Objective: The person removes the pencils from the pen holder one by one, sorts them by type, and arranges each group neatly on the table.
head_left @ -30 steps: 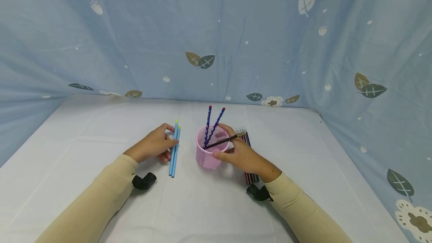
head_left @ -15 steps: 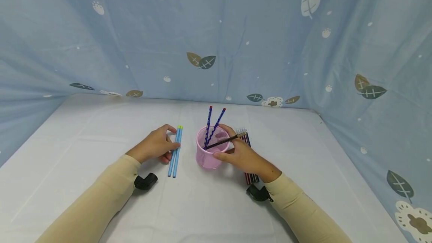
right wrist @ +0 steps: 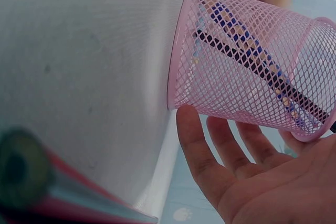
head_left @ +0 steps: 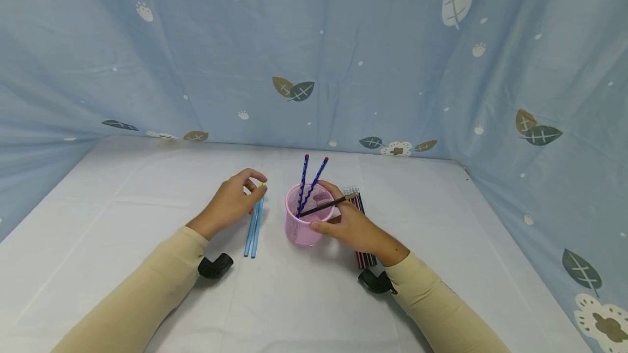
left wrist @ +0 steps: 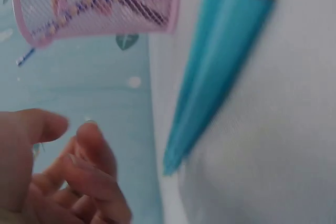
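My left hand [head_left: 231,200] hovers by the yellow ends of two light blue pencils [head_left: 254,237] lying on the table. Its fingers are loosely bent, and in the left wrist view a gap separates them from the pencils [left wrist: 220,61]. Around the right side of a pink mesh pen holder [head_left: 299,233] my right hand [head_left: 360,227] curls, thumb at the rim and fingers along the mesh [right wrist: 236,77]. Two dark blue pencils [head_left: 304,170] with red ends stand in the holder, along with a tilted black stick [head_left: 324,206] with a tan end.
Several dark and red striped pencils [head_left: 365,259] with pale ends lie side by side, partly under my right hand. A white cloth covers the table [head_left: 294,304]. Behind it hangs a blue leaf-print curtain [head_left: 221,42], which also closes in the right side.
My left hand has moved away from the middle of the light blue pencils to their far ends. Those pencils have shifted slightly and now lie with ends level. The right hand and holder stay put.
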`<state>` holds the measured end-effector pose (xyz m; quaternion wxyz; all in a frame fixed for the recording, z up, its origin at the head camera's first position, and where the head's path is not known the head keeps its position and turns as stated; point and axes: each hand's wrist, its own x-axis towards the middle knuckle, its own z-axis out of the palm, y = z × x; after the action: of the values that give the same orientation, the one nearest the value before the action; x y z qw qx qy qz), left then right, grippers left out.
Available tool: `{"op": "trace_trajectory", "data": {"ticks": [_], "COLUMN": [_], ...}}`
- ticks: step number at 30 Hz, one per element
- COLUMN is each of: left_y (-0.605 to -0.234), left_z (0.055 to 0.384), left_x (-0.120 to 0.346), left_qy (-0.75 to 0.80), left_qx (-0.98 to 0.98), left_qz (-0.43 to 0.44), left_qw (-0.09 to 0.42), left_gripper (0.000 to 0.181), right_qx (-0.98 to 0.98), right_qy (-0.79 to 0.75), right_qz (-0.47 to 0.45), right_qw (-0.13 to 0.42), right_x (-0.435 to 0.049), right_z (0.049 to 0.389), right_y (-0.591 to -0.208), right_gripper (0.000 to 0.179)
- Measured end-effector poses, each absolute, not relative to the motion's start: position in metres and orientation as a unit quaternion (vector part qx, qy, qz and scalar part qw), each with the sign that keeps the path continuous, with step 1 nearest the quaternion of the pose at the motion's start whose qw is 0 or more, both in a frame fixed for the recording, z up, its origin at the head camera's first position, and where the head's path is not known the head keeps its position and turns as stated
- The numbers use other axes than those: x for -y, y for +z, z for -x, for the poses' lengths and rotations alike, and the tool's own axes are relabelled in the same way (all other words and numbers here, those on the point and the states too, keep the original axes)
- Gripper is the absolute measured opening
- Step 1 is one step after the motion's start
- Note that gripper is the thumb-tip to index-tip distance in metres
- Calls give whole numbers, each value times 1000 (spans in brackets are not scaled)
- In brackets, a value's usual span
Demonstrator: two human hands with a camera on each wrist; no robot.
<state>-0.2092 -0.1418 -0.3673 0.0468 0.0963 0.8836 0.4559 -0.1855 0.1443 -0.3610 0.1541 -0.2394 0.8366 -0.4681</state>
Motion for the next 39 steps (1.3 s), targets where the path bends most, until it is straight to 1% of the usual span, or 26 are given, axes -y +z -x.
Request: {"op": "trace_trajectory", "data": {"ticks": [3,7,12,17,31,39], "left_y": [-364,-359,-356,-358,-359,-357], "left_z": [205,198,190,187,183,183], "left_x": [134,125,115,107,103,102], "left_qy": [480,508,507,502,502,500], "left_qx": [-871,-854,-849,-847,-845,-847], "left_qz": [-100,-113,-148,-175,-181,-176], "left_qw": [22,11,13,19,34,40], "left_gripper": [30,32,39,38,43,43], "right_qx": [-836,-835,-838,-839,-830,-832], "right_qy": [-469,-470,-468,-466,-477,-470], "right_qz": [240,239,240,244,253,259], "right_qw": [154,154,148,139,141,144], "right_x": [-144,-144,-144,-143,-139,-137], "right_z": [186,186,187,187,185,181], "right_y": [-361,-362,-363,-363,-363,-361], "right_gripper": [88,89,88,85,78,78]}}
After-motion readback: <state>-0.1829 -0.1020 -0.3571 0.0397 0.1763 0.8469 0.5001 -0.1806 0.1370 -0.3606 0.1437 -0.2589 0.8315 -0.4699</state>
